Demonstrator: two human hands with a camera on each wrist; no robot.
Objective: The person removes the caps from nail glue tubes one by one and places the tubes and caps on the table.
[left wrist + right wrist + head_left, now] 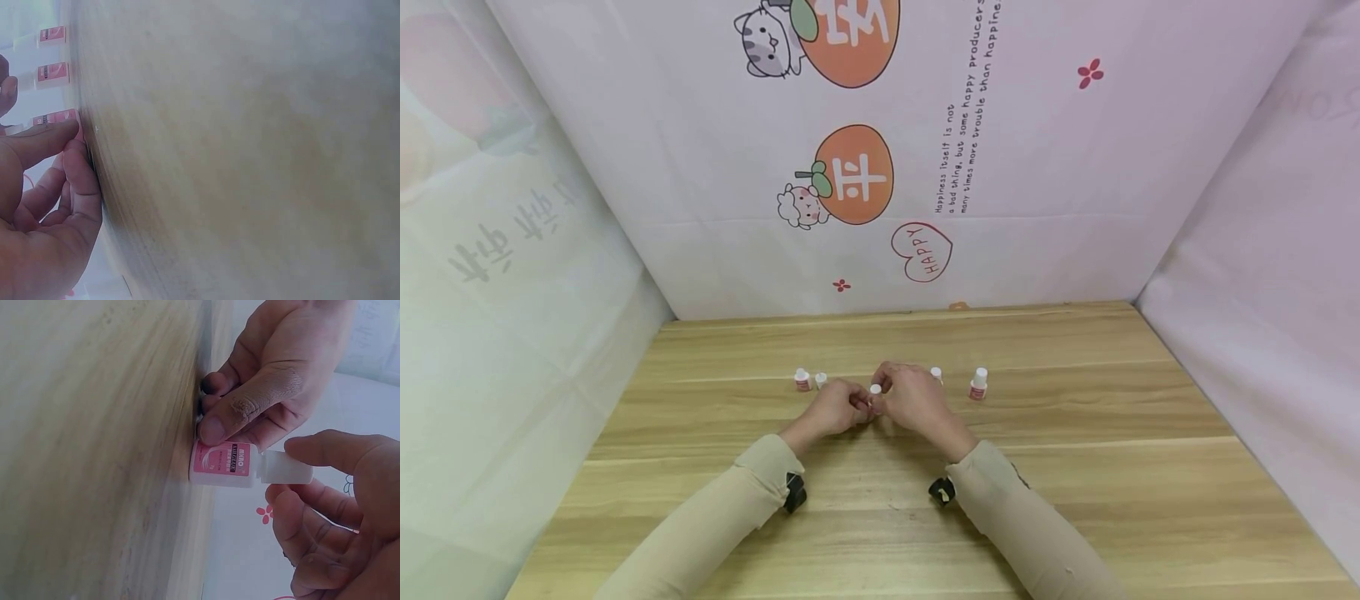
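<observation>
The small pink-labelled bottle (pixel 222 464) is upright on the table (pixel 880 533), mid-scene. Left hand (pixel 841 406): thumb and fingers pinch the bottle's body. Right hand (pixel 913 398): thumb and fingers closed on its white cap (pixel 286 467). The cap sits at the neck; whether fully tightened cannot be determined, so work on this unit is judged unfinished. The outer left bottle (pixel 802 381) and outer right bottle (pixel 979 384) stand capped. Two partly hidden white-topped items, (pixel 821 381) left and (pixel 936 374) right, remain unverified. Contents not visible.
</observation>
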